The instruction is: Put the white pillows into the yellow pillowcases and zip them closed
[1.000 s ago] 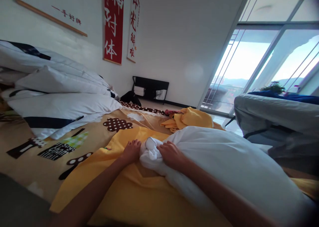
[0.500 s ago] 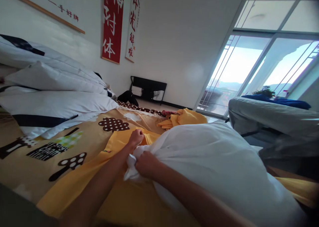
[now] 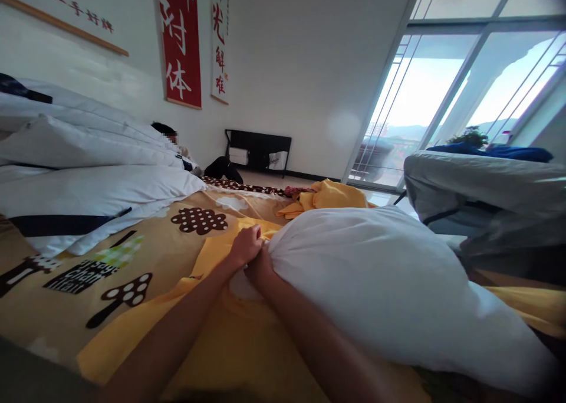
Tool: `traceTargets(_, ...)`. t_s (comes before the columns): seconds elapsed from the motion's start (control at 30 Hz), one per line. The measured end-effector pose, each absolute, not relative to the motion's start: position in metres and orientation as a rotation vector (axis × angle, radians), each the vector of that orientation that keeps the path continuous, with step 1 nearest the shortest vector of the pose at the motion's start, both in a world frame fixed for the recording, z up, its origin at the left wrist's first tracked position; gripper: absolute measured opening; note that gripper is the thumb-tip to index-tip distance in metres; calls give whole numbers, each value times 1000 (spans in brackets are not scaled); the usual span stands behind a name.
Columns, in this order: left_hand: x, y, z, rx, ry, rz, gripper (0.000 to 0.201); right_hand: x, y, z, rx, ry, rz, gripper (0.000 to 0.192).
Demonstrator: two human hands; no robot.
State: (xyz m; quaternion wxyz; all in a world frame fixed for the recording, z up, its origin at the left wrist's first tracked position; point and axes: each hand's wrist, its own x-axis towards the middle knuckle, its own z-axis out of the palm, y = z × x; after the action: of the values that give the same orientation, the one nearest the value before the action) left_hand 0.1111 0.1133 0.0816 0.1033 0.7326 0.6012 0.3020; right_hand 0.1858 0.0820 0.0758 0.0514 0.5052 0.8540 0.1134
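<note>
While both hands (image 3: 253,256) pinch its bunched corner, the white pillow (image 3: 375,279) bulges, plump and smooth.

Two hands meet at centre: left hand (image 3: 247,245), right hand (image 3: 260,268). One white pillow (image 3: 375,279) lies at 3 o'clock. Two yellow cloths: one under the arms (image 3: 230,344), one bunched at 1 o'clock (image 3: 327,195). Two hanging scrolls at 11 o'clock: red (image 3: 179,40), white (image 3: 220,40). One stack of white bedding (image 3: 88,179) at 9 o'clock.
</note>
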Motion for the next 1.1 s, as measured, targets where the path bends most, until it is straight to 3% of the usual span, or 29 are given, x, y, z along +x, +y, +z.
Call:
traceTargets(0.37, 68, 55, 53, 2260, 2012, 768, 18, 201, 65, 85, 1573, 2709, 588, 37)
traceTargets(0.53, 66, 47, 46, 2196, 2195, 644, 24, 194, 0, 47, 1349, 2846, 991, 43)
traceTargets(0.63, 69, 46, 44, 2205, 2257, 676, 34, 213, -20, 26, 1435, 2896, 1137, 43)
traceTargets(0.8, 71, 36, 32, 2650, 2002, 922, 25, 249, 11, 46, 1360, 2913, 728, 52)
traceTargets(0.93, 69, 29, 23, 2856, 1563, 773, 18, 254, 42, 72, 1110, 2913, 425, 50)
traceTargets(1.1, 64, 26, 20, 2834, 1507, 607, 20, 247, 63, 93, 991, 2763, 214, 55)
